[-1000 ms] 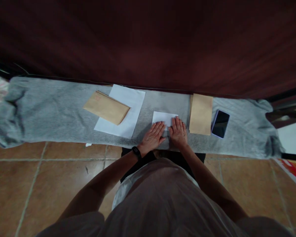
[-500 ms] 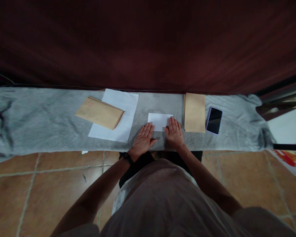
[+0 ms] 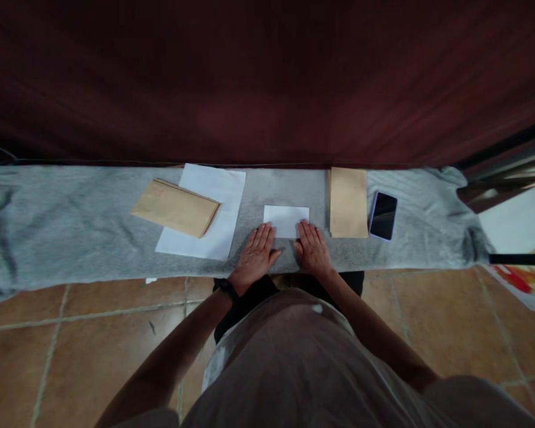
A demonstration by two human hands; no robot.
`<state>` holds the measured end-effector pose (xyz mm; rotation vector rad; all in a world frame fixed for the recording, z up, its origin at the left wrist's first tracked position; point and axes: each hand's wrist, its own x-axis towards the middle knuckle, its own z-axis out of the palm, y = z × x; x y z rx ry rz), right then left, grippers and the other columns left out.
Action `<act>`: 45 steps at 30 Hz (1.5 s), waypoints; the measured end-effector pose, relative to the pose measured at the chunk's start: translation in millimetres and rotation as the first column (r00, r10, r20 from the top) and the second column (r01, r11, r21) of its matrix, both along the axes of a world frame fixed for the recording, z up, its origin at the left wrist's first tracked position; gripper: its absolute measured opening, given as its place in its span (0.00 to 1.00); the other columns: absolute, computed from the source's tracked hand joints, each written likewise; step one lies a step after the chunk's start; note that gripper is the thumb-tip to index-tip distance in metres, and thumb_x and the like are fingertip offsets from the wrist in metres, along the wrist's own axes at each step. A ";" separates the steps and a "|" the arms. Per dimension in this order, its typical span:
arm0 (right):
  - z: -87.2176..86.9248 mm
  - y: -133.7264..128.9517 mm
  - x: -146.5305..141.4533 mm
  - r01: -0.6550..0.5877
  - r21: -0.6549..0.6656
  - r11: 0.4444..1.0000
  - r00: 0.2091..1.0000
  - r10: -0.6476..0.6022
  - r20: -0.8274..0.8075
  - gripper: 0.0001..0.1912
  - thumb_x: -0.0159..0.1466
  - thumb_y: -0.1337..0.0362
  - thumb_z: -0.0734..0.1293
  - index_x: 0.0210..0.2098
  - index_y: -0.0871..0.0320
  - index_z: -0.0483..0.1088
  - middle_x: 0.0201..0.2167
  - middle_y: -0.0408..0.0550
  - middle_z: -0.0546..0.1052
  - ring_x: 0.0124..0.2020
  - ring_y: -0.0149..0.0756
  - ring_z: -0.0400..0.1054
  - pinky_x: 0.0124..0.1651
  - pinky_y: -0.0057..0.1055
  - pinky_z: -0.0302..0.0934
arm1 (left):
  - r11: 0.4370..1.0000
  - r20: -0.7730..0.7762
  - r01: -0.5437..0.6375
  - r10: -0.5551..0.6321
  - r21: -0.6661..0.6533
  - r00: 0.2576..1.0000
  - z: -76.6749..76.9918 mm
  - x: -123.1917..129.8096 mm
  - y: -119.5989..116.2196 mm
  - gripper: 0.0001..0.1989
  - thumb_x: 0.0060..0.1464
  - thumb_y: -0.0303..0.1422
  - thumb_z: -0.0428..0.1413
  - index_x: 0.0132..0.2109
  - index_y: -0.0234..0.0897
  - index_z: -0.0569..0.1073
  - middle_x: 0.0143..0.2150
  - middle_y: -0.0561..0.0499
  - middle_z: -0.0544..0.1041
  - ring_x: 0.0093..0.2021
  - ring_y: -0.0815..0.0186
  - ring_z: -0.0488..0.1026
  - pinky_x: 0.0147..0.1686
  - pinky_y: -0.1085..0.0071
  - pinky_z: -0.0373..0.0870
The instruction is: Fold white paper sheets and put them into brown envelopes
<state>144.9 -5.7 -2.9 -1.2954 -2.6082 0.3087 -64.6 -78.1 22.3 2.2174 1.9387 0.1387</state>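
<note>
A small white rectangle of paper (image 3: 286,220), seemingly folded, lies flat on the grey cloth in front of me. My left hand (image 3: 257,249) rests palm down, its fingertips on the paper's lower left corner and its thumb apart. On the other side, my right hand (image 3: 312,246) lies flat with fingertips at the lower right corner. Neither hand grips anything. To the right is a stack of brown envelopes (image 3: 348,203). More brown envelopes (image 3: 176,206) sit askew to the left, on top of larger white paper sheets (image 3: 214,244).
A phone (image 3: 383,216) with a dark screen lies right of the envelope stack. Grey cloth (image 3: 84,220) covers the long narrow surface, and a dark red curtain (image 3: 267,83) hangs behind it. At the far right is a white board or sheet (image 3: 517,220). Tiles (image 3: 116,339) cover the floor.
My right hand has slid down from the paper's right edge to its lower right corner. The left hand stays at the lower left corner. The view has shifted slightly.
</note>
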 end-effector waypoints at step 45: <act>3.8 58.2 -23.1 0.156 -0.011 0.988 0.987 -0.156 -0.026 0.27 0.74 0.62 0.52 0.69 0.63 0.58 0.68 0.58 0.64 0.68 0.49 0.56 0.69 0.49 0.50 | 0.986 0.056 -0.160 0.158 0.044 0.986 -10.6 13.1 58.9 0.38 0.68 0.49 0.40 0.74 0.25 0.47 0.76 0.37 0.46 0.76 0.54 0.41 0.73 0.53 0.43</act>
